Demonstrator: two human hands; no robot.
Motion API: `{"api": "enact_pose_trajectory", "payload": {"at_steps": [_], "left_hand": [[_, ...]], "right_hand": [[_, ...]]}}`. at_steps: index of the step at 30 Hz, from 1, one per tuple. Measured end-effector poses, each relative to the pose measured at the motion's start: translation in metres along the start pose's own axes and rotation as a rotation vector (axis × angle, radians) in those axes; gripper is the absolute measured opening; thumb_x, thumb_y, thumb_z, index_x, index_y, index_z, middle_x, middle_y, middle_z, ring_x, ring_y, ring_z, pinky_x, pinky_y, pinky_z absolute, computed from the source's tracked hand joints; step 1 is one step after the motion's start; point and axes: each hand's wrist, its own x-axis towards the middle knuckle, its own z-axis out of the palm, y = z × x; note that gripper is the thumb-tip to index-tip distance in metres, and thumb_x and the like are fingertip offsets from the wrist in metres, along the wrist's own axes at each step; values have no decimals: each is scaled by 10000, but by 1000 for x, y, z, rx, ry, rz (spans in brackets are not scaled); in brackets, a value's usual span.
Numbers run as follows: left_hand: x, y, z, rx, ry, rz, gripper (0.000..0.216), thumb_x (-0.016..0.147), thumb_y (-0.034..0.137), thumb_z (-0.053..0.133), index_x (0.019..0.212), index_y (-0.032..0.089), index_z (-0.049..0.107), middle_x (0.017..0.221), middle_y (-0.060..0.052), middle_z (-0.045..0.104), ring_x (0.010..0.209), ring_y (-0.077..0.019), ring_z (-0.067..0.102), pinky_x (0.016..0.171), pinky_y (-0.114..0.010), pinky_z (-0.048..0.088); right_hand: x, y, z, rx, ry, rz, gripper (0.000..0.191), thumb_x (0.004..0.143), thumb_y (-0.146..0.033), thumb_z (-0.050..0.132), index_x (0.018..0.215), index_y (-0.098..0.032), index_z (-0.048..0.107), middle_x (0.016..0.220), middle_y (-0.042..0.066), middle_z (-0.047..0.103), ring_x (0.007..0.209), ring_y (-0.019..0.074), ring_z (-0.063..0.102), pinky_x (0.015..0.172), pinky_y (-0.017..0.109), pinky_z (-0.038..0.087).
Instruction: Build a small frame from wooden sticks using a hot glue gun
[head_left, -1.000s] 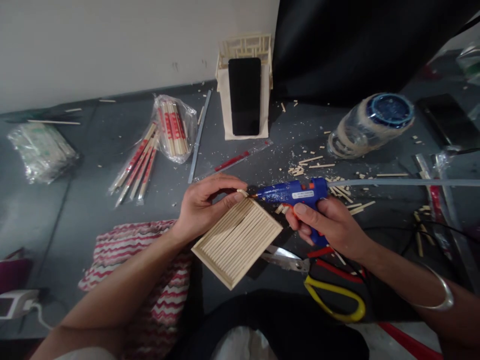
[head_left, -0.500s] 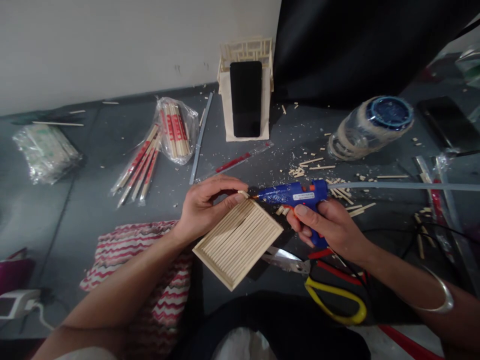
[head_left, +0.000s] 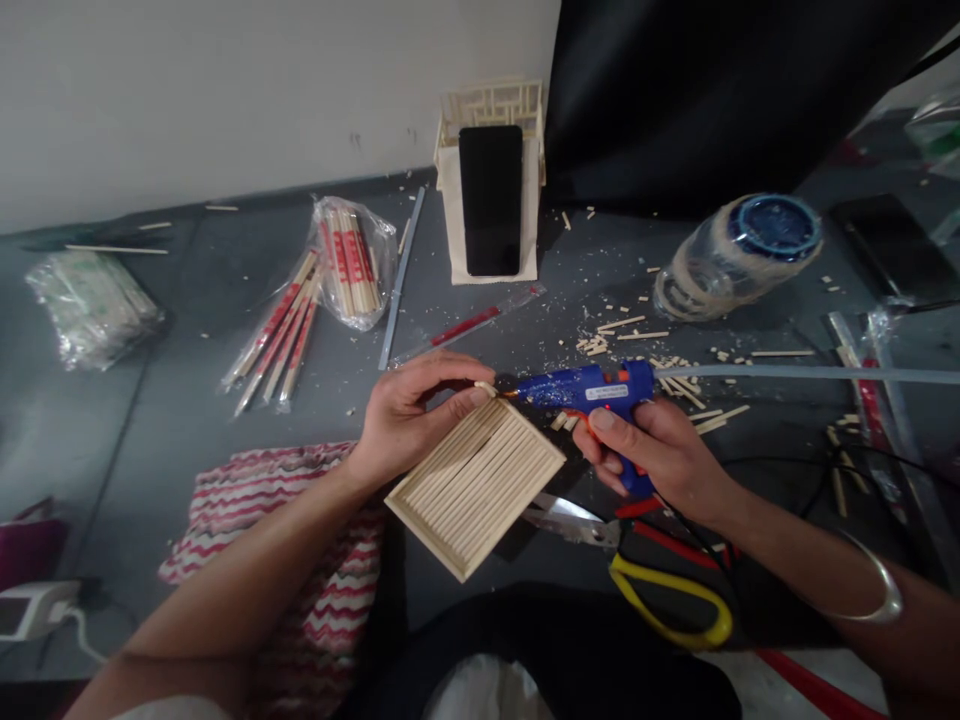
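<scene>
My left hand (head_left: pixel 409 415) pinches a short wooden stick piece (head_left: pixel 486 387) between thumb and forefinger, just above the far corner of a flat panel of glued wooden sticks (head_left: pixel 474 485). Whether the hand also steadies the panel is hidden. My right hand (head_left: pixel 660 450) is wrapped round the handle of a blue glue gun (head_left: pixel 589 388), one finger on its orange trigger. The gun's nozzle touches the stick piece. A long clear glue stick (head_left: pixel 810 374) runs out of the gun's back to the right.
Yellow-handled scissors (head_left: pixel 637 570) lie under my right wrist. A red-and-white striped cloth (head_left: pixel 300 560) lies at left. Packs of chopsticks (head_left: pixel 322 280), a phone in a wooden stand (head_left: pixel 490 200), a tape stack (head_left: pixel 739 255) and scattered stick offcuts (head_left: pixel 660 350) sit farther back.
</scene>
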Motion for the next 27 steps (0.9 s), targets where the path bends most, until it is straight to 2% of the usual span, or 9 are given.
{"api": "enact_pose_trajectory", "payload": {"at_steps": [27], "left_hand": [[0,0,0,47,14,20,46,918,263,756,948,257,791,941,-19,818,876,-181,756,816,-320,626]], "right_hand": [[0,2,1,46,22,1,558,870,-684,690,665,-196,514,618,-40,461,481,74,424,406,220,394]]}}
